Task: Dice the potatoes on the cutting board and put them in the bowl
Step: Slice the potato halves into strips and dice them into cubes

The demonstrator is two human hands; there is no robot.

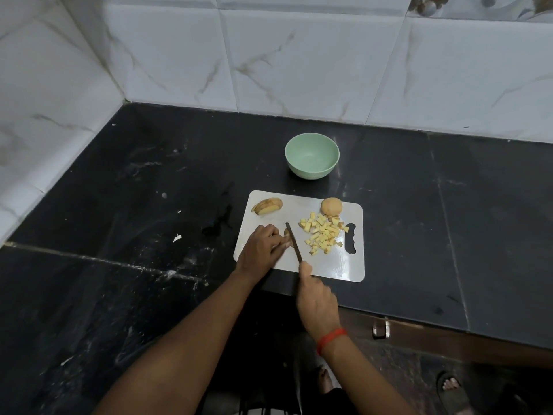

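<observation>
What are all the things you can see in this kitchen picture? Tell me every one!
bowl: one, pale green, on the counter behind the board, nothing in it
cutting board: one, white, near the counter's front edge
potato cubes: one heap, yellow, board's right part
round potato: one, brown, board's far right corner
potato slices: a few, brown-skinned, board's far left corner
potato piece: one, mostly hidden under the left hand
knife: one, dark, beside the potato piece
counter: one, black
wall tiles: white, marbled
wristband: one, red, right wrist
left hand: holds the potato piece
right hand: grips the knife
</observation>
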